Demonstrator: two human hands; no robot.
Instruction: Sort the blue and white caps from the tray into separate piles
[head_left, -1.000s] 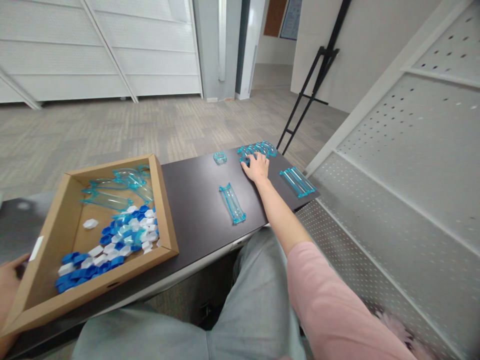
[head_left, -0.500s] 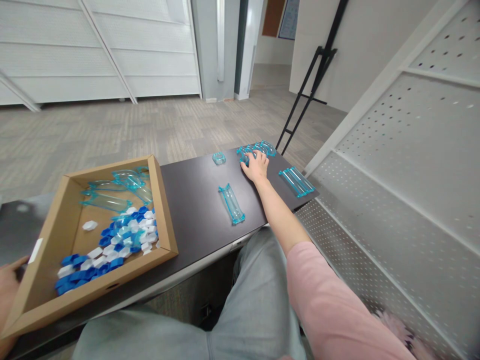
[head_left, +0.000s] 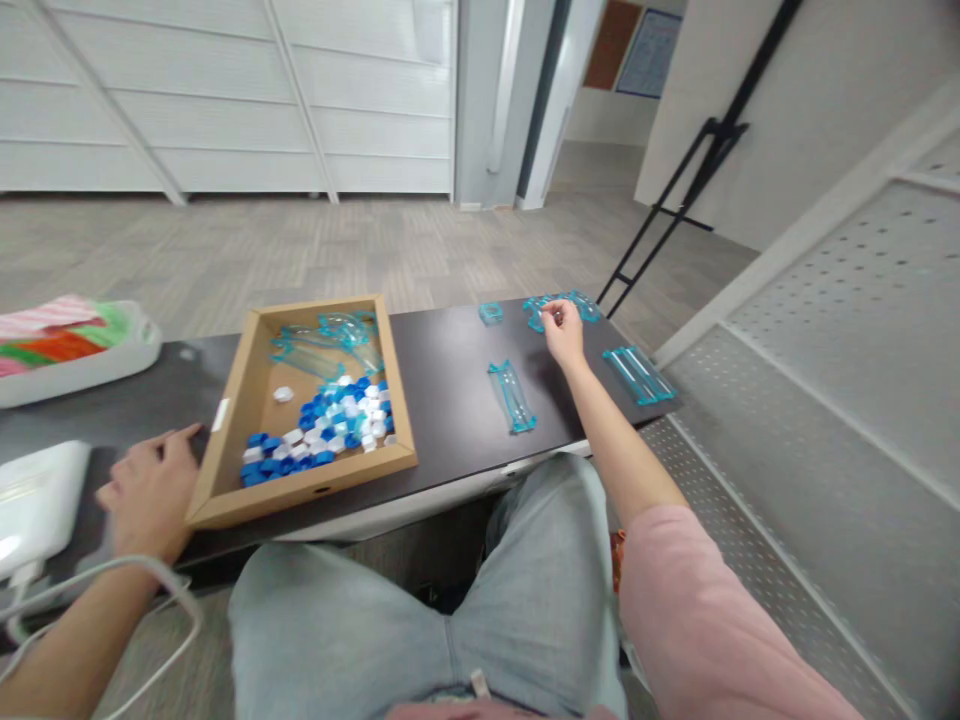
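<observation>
Sitting at the counter (head_left: 457, 430), right hand (head_left: 564, 335) at the curved teal pieces (head_left: 586, 306), left hand (head_left: 154, 490) beside the cardboard box (head_left: 399, 405)

The right hand is at the upper right of the frame, right at the curved teal pieces along the counter's far edge. Its fingers are bent inward, with thumb and fingertips close together; whether a piece is pinched between them cannot be told. The right arm, in a pink sleeve (head_left: 675, 570), stretches from the lower right up and a little leftward, back of the hand uppermost.

At the left of the frame, the left hand is partly open, fingers loosely bent and somewhat apart, with nothing visible in its grasp. It lies just beside the box's left wall; contact with it is unclear. The left forearm slants up from the lower left corner, a white cable (head_left: 161, 572) crossing in front of it.

Right of centre, a straight teal half-tube (head_left: 513, 398) lies alone on the counter, with a small clear teal piece (head_left: 490, 314) beyond it. A row of straight teal tubes (head_left: 639, 375) lies side by side at the right end. Left of centre, the box holds clear teal tubes (head_left: 311, 358) toward its far side and blue and white hexagonal pieces (head_left: 322, 430) heaped nearer the front.
</observation>
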